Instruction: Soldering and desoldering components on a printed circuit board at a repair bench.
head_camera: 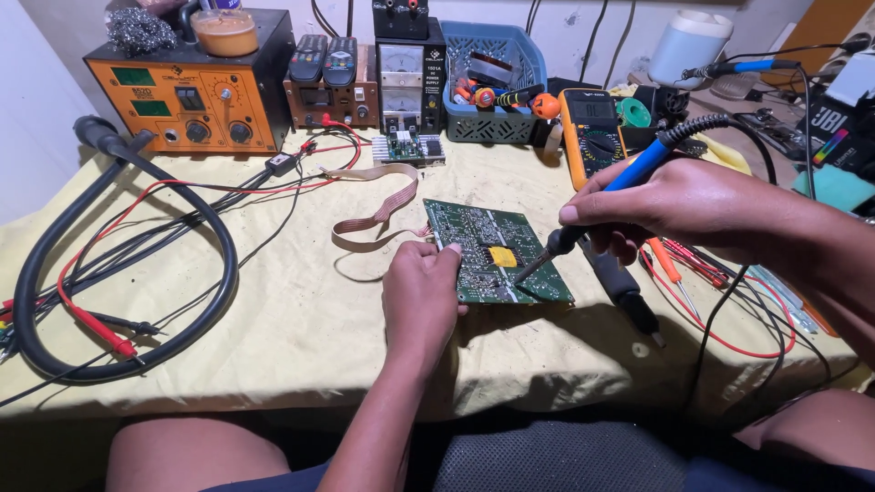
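a green circuit board (492, 251) lies flat near the middle of the table, on a pale yellow cloth (301, 319), with a small yellow patch on its face. the left hand (421, 296) rests on the board's near left edge, fingers curled down over it and pinning it; the part of the board under the palm is hidden. the right hand (679, 205) is closed around a soldering iron (602, 205) with a blue and black handle, held like a pen, its metal tip touching the board just right of the yellow patch. a flat brown ribbon cable (378, 214) loops away from the board's far left corner.

farther back stand an orange and black box with knobs (196, 96), a black power supply with two dials (410, 77) and a yellow meter (592, 128). a blue plastic basket (497, 82) with lattice walls holds screwdrivers and small parts too jumbled to tell apart. a thick black hose (182, 219) curls at the left among red and black wires; its near end is cut off by the picture's edge.
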